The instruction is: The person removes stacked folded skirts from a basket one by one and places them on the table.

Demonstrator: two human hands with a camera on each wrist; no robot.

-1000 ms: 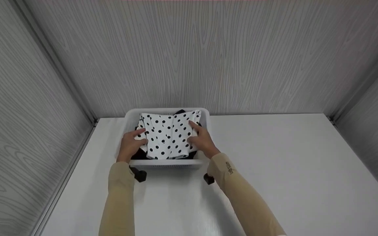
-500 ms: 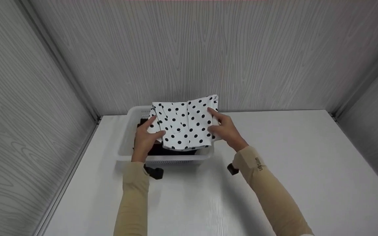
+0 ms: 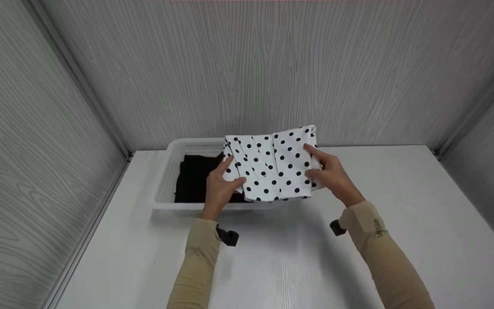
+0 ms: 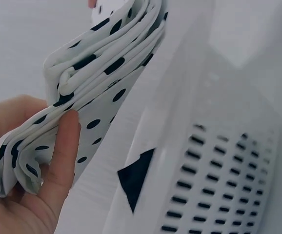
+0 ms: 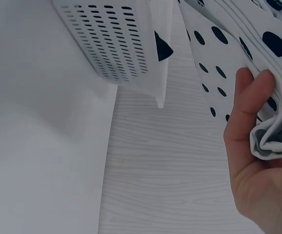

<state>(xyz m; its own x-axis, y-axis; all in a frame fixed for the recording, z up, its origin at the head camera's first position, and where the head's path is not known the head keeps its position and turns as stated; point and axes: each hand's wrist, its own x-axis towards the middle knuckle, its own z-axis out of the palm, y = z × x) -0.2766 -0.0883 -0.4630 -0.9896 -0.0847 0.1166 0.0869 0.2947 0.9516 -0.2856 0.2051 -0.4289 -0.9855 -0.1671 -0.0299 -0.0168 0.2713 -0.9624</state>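
Observation:
A folded white garment with black polka dots (image 3: 268, 165) is held up by both hands over the right part of a white plastic basket (image 3: 163, 180). My left hand (image 3: 220, 186) pinches its left edge, thumb on top and fingers beneath. At the opposite edge my right hand (image 3: 330, 174) grips it the same way. Several stacked layers of the folded cloth (image 4: 97, 73) show in the left wrist view. In the right wrist view the fingers (image 5: 248, 107) curl under a rolled edge. Black folded cloth (image 3: 195, 176) lies in the basket, partly hidden by the garment and left hand.
The basket stands on a white table (image 3: 380, 206) near the grey wood-grain back wall (image 3: 247, 68). Its slotted side (image 5: 111, 44) shows in the right wrist view. Another wall (image 3: 28, 150) rises along the left. White tabletop extends to the right and in front.
Both hands have lifted the polka-dot garment out of the basket and carried it to the right. The black cloth beneath has come into view. The basket stays in about the same place.

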